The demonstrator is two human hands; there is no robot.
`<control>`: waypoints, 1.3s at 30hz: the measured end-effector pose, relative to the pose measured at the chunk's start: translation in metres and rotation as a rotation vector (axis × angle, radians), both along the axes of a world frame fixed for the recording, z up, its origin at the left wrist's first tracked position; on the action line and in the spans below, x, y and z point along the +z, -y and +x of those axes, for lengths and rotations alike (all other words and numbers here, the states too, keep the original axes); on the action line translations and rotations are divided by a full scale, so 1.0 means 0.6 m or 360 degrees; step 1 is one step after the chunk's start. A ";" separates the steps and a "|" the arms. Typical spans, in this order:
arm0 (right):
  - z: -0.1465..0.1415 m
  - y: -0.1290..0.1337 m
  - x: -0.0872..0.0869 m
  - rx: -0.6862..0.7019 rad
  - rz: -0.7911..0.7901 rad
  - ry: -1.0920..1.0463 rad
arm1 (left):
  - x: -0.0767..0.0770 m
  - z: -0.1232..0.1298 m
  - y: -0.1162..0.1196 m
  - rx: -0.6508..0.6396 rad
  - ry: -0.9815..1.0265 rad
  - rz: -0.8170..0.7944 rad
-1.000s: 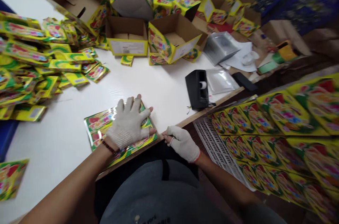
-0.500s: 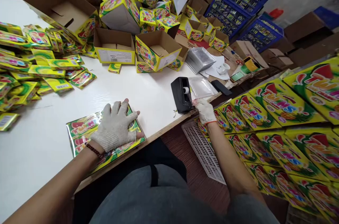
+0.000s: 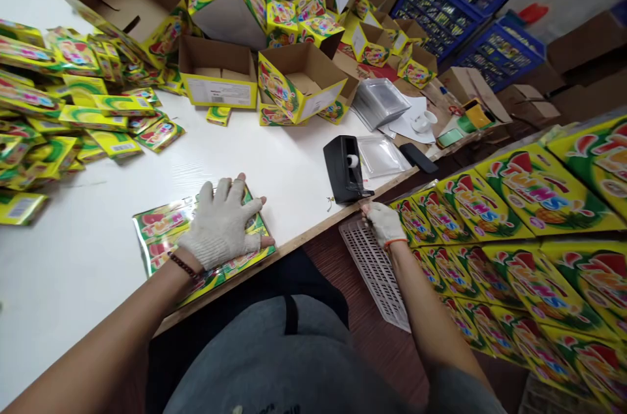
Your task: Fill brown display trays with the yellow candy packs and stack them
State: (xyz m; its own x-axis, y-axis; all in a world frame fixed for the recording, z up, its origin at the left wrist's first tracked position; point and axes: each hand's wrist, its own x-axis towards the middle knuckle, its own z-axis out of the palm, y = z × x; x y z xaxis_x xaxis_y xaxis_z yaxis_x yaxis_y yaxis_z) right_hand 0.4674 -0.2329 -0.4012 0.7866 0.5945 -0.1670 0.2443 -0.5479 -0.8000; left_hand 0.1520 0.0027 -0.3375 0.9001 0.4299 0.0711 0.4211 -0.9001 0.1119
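Note:
My left hand (image 3: 221, 223), in a fingerless knit glove, lies with its fingers spread on a clear-wrapped flat pack of green and yellow boxes (image 3: 159, 221) at the table's front edge. To the right, my right hand (image 3: 385, 221), gloved too, has its fingers pinched together just off the table edge, below the front of a black tape dispenser (image 3: 341, 172). Whatever is between those fingertips is too small to make out. A roll of white tape (image 3: 353, 161) sits in the dispenser.
Small boxes (image 3: 73, 107) are heaped at the left. Open cartons (image 3: 218, 74) stand at the back. Clear plastic covers (image 3: 382, 156) and a dark phone-like object (image 3: 418, 158) lie beyond the dispenser. Packed boxes (image 3: 529, 189) are stacked at the right, beside a pale plastic basket (image 3: 375, 273).
My right hand has moved slightly down and away from the dispenser's front. My left hand stays spread on the pack. The whole view has shifted a little.

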 end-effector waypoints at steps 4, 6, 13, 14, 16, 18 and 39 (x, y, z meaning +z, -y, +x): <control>-0.005 0.020 0.033 0.0231 -0.0257 -0.0037 | -0.002 -0.003 0.006 0.0003 0.0010 0.0000; -0.028 0.008 0.064 0.0489 -0.0269 -0.0122 | -0.004 -0.004 0.008 0.0007 0.0011 0.0028; -0.148 -0.207 0.150 0.1735 0.0077 -0.0362 | -0.014 -0.010 0.004 0.0001 0.0067 0.0028; -0.158 -0.239 0.146 0.1847 0.0080 -0.0395 | -0.016 -0.011 0.001 -0.0008 0.0097 0.0017; -0.170 -0.290 0.128 0.2010 0.0030 -0.0462 | -0.018 -0.013 -0.002 -0.0026 0.0172 -0.0013; -0.173 -0.321 0.105 0.2115 -0.0062 -0.0500 | -0.017 -0.012 -0.004 -0.0027 0.0218 -0.0042; -0.283 -0.169 -0.012 0.1613 0.0628 0.0409 | -0.004 -0.125 0.036 -0.0329 0.0019 0.0013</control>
